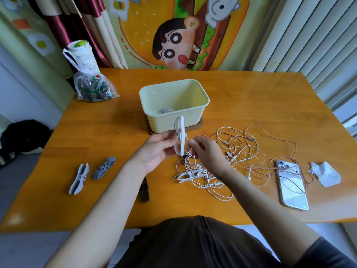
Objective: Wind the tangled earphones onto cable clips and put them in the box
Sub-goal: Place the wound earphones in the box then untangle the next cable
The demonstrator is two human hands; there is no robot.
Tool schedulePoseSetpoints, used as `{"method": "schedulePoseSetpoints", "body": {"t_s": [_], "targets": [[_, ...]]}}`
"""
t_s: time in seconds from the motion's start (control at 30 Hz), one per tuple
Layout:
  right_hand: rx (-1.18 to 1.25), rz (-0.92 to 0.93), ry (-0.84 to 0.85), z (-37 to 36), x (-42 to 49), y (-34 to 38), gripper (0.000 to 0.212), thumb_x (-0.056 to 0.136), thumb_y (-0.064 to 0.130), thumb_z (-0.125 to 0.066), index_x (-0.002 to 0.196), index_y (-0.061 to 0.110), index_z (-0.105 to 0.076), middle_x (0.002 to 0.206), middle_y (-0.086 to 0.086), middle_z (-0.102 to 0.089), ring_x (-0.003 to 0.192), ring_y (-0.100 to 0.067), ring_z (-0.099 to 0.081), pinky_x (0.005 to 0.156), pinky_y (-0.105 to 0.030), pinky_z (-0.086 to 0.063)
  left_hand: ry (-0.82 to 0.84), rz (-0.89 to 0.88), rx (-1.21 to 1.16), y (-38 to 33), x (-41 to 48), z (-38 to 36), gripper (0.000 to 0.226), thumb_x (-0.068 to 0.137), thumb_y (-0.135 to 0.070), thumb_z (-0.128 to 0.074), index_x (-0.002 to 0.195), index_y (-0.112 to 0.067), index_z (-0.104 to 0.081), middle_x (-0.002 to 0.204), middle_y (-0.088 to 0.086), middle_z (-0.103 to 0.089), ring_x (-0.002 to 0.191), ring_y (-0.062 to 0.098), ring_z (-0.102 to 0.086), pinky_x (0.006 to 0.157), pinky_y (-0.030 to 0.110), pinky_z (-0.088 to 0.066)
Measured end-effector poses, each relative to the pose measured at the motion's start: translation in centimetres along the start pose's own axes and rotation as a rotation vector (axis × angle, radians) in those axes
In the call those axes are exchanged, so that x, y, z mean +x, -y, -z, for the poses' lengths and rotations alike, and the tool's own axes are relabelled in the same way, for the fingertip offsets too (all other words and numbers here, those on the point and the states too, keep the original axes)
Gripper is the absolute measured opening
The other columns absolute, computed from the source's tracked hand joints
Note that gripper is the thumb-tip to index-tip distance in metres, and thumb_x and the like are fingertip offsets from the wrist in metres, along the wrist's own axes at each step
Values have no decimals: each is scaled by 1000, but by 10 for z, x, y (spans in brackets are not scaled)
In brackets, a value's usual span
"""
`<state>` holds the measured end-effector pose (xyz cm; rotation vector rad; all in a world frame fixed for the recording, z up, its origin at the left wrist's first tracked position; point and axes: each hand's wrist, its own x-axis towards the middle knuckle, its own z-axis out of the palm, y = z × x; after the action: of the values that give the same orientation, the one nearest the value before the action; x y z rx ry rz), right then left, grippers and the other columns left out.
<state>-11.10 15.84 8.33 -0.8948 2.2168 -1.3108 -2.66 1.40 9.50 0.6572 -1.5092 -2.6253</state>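
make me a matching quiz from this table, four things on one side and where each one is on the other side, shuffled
Things
1. white cable clip
2. grey cable clips
3. phone
4. box

Places
a. right side of the table, under a strand of the earphone cables
b. held in the left hand
c. lying on the table, left of the left forearm
d. middle of the table, on a brown base

Pairs: 1-b, 2-c, 3-a, 4-d
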Motion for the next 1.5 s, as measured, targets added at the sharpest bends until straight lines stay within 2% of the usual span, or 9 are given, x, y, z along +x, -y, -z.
{"method": "schedulePoseSetpoints", "body": {"t_s": [0.23, 0.4, 0.5, 0.7, 0.87, 0.97, 1.27, 1.4, 1.5], "targets": [[-92, 3, -25, -16, -4, -3, 28, 97, 14, -45, 77, 4, -62, 65, -5, -64, 59, -16, -58, 61, -26, -46, -178, 18, -295, 9, 3, -12, 15, 94, -4, -50, 100, -8, -64, 94, 9, -66, 81, 17, -64, 71, 25, -57], [-213, 33, 8, -18, -6, -3, 28, 98, 17, -44, 78, 10, -62, 64, 5, -61, 52, -1, -51, 52, -11, -38, -284, 25, -316, 16, 8, -13, 12, 93, -7, -54, 99, -9, -65, 83, 6, -67, 68, 14, -67, 64, 24, -58], [-224, 38, 35, -19, -7, -3, 26, 98, 18, -45, 78, 14, -60, 61, 9, -59, 52, -1, -52, 52, -9, -36, -359, -19, -337, 18, 11, -15, 14, 94, -6, -54, 103, -9, -64, 85, 5, -66, 76, 16, -63, 60, 25, -56], [-151, 26, 56, -19, -8, 3, 24, 98, 17, -44, 92, 10, -66, 57, 8, -55, 49, -4, -50, 54, -14, -40, -485, -249, -38, 22, 14, -21, 13, 93, -6, -57, 97, -12, -68, 79, 0, -66, 77, 16, -58, 73, 35, -51], [-279, 83, 103, -16, -10, 6, 27, 97, 22, -47, 72, 28, -54, 58, 12, -59, 51, -4, -57, 56, -20, -45, -572, -419, 386, 24, 16, -18, 14, 89, -6, -63, 92, -18, -69, 75, -7, -65, 66, 0, -58, 65, 16, -48], [-339, 72, 139, -13, -11, 10, 17, 97, 27, -48, 88, 23, -63, 58, 12, -60, 52, -3, -57, 59, -25, -49, -627, -476, 553, 24, 18, -10, 15, 87, -5, -64, 99, -11, -71, 81, -3, -67, 74, 7, -60, 70, 20, -50], [-467, 108, 123, 11, 1, 17, 20, 94, 29, -54, 96, 18, -71, 78, 1, -69, 59, -8, -53, 51, -22, -38, -513, -483, 929, 27, 10, 6, 25, 85, -5, -68, 110, -9, -70, 91, 1, -55, 72, 2, -54, 65, 6, -44], [-555, 135, 91, 22, 10, 20, 22, 93, 27, -52, 94, 14, -70, 88, 0, -70, 67, -16, -58, 58, -33, -49, -308, -417, 944, 27, 9, 2, 29, 84, -8, -69, 112, -14, -70, 90, -3, -57, 84, 15, -59, 77, 24, -47], [-574, 157, 67, 30, 12, 19, 23, 94, 28, -52, 99, 13, -68, 99, 1, -65, 73, -14, -54, 60, -29, -44, -180, -336, 877, 26, 6, 3, 28, 87, -8, -66, 110, -25, -67, 90, -7, -58, 84, 12, -58, 81, 23, -46]]}}
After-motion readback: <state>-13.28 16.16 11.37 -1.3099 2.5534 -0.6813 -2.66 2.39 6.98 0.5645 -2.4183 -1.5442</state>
